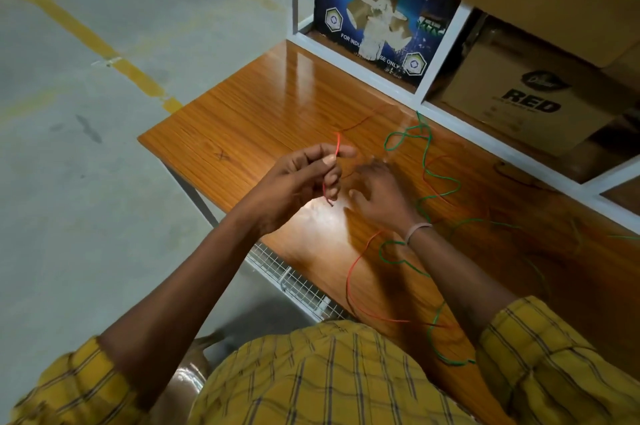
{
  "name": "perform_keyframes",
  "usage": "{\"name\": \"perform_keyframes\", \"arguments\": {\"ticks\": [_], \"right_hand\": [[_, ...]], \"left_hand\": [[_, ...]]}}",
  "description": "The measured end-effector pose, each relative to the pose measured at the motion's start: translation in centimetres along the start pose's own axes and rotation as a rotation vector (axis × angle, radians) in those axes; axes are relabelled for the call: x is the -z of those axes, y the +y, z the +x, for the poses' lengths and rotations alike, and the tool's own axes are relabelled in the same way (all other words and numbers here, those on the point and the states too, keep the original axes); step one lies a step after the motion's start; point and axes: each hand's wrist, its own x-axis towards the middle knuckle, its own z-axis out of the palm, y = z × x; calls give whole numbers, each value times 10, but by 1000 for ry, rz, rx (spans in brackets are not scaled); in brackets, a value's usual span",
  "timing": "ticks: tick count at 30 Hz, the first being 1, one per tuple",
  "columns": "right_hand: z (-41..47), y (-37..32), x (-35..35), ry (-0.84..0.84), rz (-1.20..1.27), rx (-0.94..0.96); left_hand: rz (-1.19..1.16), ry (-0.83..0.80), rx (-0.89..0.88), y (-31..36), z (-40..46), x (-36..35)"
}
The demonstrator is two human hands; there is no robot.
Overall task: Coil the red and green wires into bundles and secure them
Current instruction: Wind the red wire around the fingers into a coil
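Bench (242, 119): ahead of the person, floor (86, 112) to its left, shelf unit (446, 29) along its far right edge.
Left hand (298, 182): raised over bench middle, grip pinched on red wire (349, 272).
Right hand (381, 196): just right of left hand, low over bench.
Green wire (440, 178): loose on bench, right of both hands, trailing toward near edge.
Tape carton (381, 15): in shelf unit, left compartment.
Cardboard box (526, 98): compartment to its right.
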Motion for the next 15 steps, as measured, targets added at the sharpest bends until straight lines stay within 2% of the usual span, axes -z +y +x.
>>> {"name": "perform_keyframes", "arguments": {"ticks": [6,11,15], "right_hand": [[0,-7,10,71,-70,124],[9,-13,18,28,-182,229],[15,-10,19,-28,-132,323]], "left_hand": [[-89,-25,-14,22,21,-2],[-143,-59,-32,34,37,0],[-141,26,-124,36,55,8]]}}
